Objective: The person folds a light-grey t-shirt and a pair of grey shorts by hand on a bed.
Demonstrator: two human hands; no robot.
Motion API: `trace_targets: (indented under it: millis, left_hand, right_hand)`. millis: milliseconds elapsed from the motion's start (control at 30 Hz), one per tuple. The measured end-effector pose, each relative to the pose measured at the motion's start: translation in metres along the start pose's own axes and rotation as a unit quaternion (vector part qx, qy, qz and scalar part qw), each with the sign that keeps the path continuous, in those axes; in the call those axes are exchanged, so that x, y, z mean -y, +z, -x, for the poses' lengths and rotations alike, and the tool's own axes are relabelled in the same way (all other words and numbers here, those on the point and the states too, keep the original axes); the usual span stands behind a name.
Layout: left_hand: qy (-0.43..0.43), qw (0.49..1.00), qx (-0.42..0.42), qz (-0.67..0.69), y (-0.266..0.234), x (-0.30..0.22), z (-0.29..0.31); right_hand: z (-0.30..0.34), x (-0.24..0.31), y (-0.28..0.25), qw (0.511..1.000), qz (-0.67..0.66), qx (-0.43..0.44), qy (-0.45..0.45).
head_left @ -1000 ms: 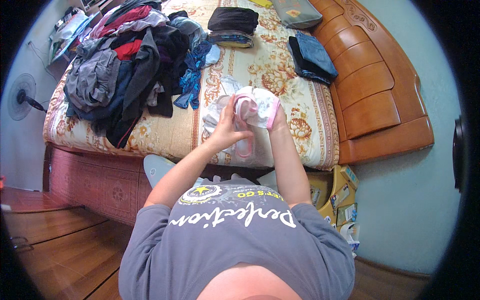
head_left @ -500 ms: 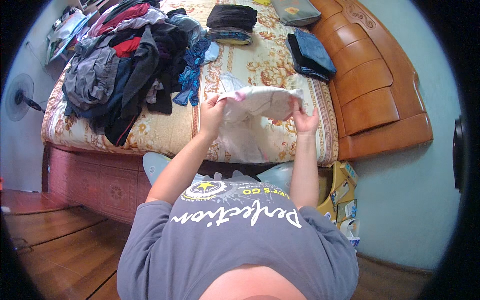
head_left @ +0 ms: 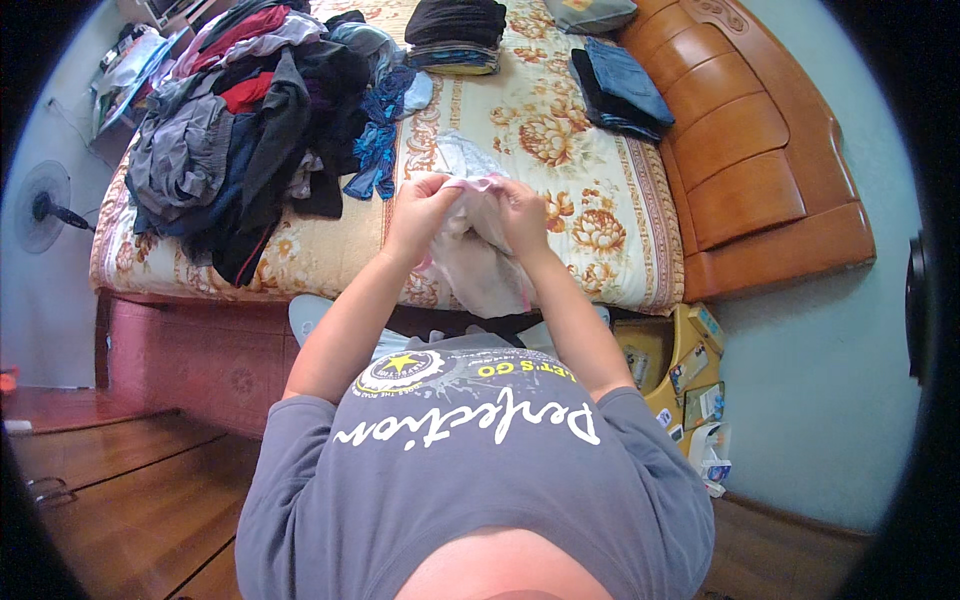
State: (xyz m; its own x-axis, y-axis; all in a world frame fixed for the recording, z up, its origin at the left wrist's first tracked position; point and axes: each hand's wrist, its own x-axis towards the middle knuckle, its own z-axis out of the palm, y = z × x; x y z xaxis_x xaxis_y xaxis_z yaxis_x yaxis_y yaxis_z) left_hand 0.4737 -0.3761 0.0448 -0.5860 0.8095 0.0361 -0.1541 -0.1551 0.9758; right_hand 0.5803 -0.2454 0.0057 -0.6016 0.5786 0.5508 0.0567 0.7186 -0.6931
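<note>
A thin whitish garment with pink edging (head_left: 482,272) hangs bunched over the near side of the bed; its exact kind cannot be made out. My left hand (head_left: 418,212) pinches its upper edge. Close beside it, my right hand (head_left: 522,216) grips the same edge, fingers closed on the cloth. Just beyond both hands, a pale patterned cloth (head_left: 466,154) lies on the bed.
A large heap of mixed clothes (head_left: 255,110) covers the bed's left, with a twisted blue garment (head_left: 378,150) beside it. Farther back stand a dark folded stack (head_left: 455,30) and folded jeans (head_left: 628,82). A wooden headboard (head_left: 740,140) borders the right; a yellow storage unit (head_left: 690,360) stands below.
My right hand has moved left, close to my left hand. The garment, stretched sideways between them before, now hangs gathered.
</note>
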Motion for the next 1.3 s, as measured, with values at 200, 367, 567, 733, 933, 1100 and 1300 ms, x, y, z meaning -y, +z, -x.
trace_targets:
  millis: [200,367,567,733,933,1100,1300]
  left_hand:
    - [0.180,0.799,-0.082,-0.568,-0.028,-0.003,0.010]
    - [0.270,0.825,-0.264,-0.421,-0.054,0.029,-0.012]
    - [0.092,0.976,-0.136,-0.141,-0.066,0.021,-0.028]
    - [0.173,0.970,-0.134,-0.104,-0.061,-0.039,-0.017]
    - [0.205,0.954,-0.107,-0.189,-0.067,-0.100,-0.004]
    - [0.269,0.892,-0.118,-0.344,-0.071,-0.151,0.024]
    - [0.344,0.784,-0.029,-0.517,-0.085,-0.220,0.157]
  right_hand:
    - [-0.062,0.025,-0.077,0.999,0.040,-0.008,0.015]
    - [-0.108,0.082,-0.147,0.990,0.110,0.027,-0.089]
    - [-0.131,0.102,-0.193,0.978,0.176,0.025,-0.105]
    - [-0.129,0.082,-0.229,0.968,0.235,-0.001,-0.091]
    - [-0.109,0.054,-0.251,0.988,0.144,0.063,-0.003]
    - [-0.091,0.055,-0.279,0.954,0.077,0.279,0.076]
    - [-0.035,0.165,-0.328,0.865,0.050,0.494,0.068]
